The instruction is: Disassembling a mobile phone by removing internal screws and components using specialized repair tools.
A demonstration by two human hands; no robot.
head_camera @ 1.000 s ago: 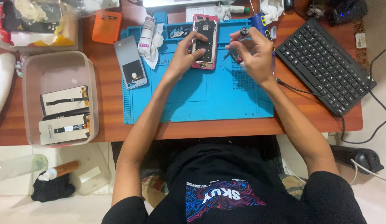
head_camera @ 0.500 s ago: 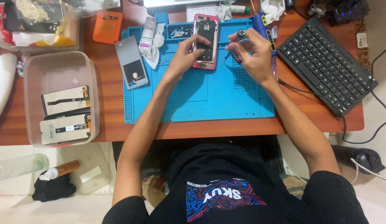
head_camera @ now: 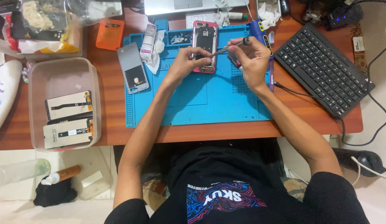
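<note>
**A:** So what's on the counter point(head_camera: 226, 132)? Start big.

**B:** Wooden counter, and the blue repair mat point(head_camera: 201, 99) takes up the middle of it. I'll place everything off that mat. Right of the mat there's a black keyboard point(head_camera: 323, 68), set at an angle. Left of the mat sits a clear plastic tub point(head_camera: 33, 103) with two phone screen panels point(head_camera: 69, 119) lying flat inside. Further left, at the counter's edge, a white bottle point(head_camera: 5, 93) lies on its side.

**A:** And the phone?

**B:** Red-framed smartphone point(head_camera: 204, 35), back off, insides showing, lying at the top middle of the mat. Its grey back cover point(head_camera: 133, 71) lies on the mat's left edge, near the top. An orange case point(head_camera: 109, 34) is just off the mat's top-left corner, and a white tube point(head_camera: 148, 41) lies in the mat's top-left tray area.

**A:** Hands?

**B:** Left hand point(head_camera: 185, 64) is on the mat, touching the lower end of the phone, fingers curled against its bottom edge, so that grip is pressed on the phone. Right hand point(head_camera: 253, 58) hovers over the mat just right of the phone, its grip pinching a thin screwdriver point(head_camera: 228, 47), tip angled toward the phone's lower part. Can't tell if the tip actually touches.

**A:** Anything smaller?

**B:** A blue-handled tool point(head_camera: 256, 30) at the mat's top-right corner, beside the right hand.
</note>
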